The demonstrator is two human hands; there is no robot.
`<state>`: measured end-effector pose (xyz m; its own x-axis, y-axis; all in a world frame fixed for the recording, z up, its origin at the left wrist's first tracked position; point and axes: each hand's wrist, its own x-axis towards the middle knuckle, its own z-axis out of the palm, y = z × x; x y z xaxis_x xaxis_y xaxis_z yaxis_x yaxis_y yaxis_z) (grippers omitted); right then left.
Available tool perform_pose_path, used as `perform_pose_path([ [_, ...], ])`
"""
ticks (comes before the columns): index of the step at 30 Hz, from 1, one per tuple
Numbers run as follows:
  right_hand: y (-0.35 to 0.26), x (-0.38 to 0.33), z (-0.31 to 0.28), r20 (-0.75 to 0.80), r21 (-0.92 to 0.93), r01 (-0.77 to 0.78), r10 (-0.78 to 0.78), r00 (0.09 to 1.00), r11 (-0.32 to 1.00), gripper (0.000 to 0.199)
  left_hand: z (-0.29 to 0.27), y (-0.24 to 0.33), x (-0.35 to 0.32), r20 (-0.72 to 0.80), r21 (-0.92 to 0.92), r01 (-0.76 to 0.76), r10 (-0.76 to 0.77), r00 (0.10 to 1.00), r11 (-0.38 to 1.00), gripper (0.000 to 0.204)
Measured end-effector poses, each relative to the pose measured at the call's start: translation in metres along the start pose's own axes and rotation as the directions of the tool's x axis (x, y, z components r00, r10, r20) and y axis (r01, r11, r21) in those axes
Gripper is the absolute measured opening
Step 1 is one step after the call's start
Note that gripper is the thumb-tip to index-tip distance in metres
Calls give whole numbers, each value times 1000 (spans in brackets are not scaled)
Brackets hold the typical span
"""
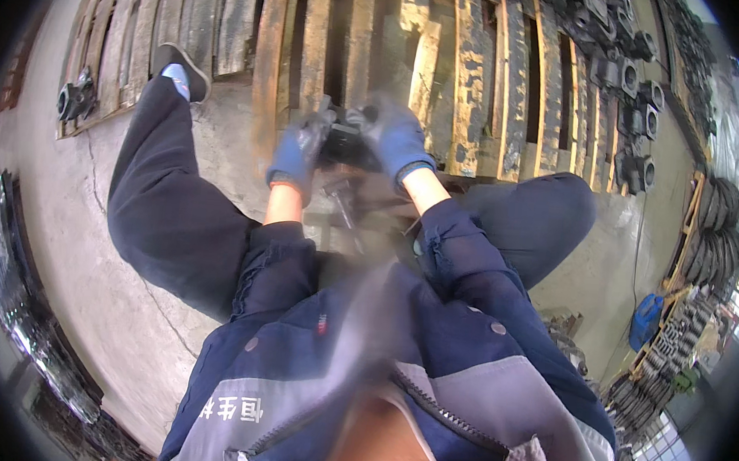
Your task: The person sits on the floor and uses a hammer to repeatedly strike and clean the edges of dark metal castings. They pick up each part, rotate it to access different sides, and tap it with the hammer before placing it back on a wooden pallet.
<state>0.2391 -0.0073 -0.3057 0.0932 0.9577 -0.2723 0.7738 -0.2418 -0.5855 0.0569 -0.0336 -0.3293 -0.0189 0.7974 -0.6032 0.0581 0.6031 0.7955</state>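
My left hand, in a blue glove with a dark coated palm, has its fingers closed on the left side of a black metal part. From the other side my right hand, gloved alike, grips the same part. The hands and the part are smeared by motion, so its exact shape is hard to make out. Both hands are at the near edge of a wooden pallet. Just below the part, between my legs, lies what looks like a hammer, partly blurred.
Several dark metal castings line the pallet's right side. One more casting sits at its left corner. A blue jug stands at the right, near stacked coiled parts. Black wrapped goods lie along the left.
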Motion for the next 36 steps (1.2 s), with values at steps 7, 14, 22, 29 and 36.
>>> perform_pose_path([
  [7, 26, -17, -33, -108, 509, -18, 85, 991, 860, 42, -6, -1, 14, 94, -177, 19, -2, 996, 984, 48],
  [14, 124, -21, -242, -508, 806, 136, 557, 657, 576, 23, -14, -5, 14, 28, -234, 4, 3, 1000, 972, 49],
  [22, 279, 28, -219, -15, -754, -395, 588, 809, 524, 46, -10, -11, 16, -3, -183, -7, 7, 1000, 983, 47],
  [29, 309, 23, -117, 71, -534, -537, 668, 741, 652, 76, -17, -17, 7, -61, -118, -39, 32, 998, 992, 45],
  [36, 260, 25, -131, -136, -491, -615, 643, 753, 617, 46, -9, 5, -4, -111, 60, -23, 29, 993, 998, 44],
])
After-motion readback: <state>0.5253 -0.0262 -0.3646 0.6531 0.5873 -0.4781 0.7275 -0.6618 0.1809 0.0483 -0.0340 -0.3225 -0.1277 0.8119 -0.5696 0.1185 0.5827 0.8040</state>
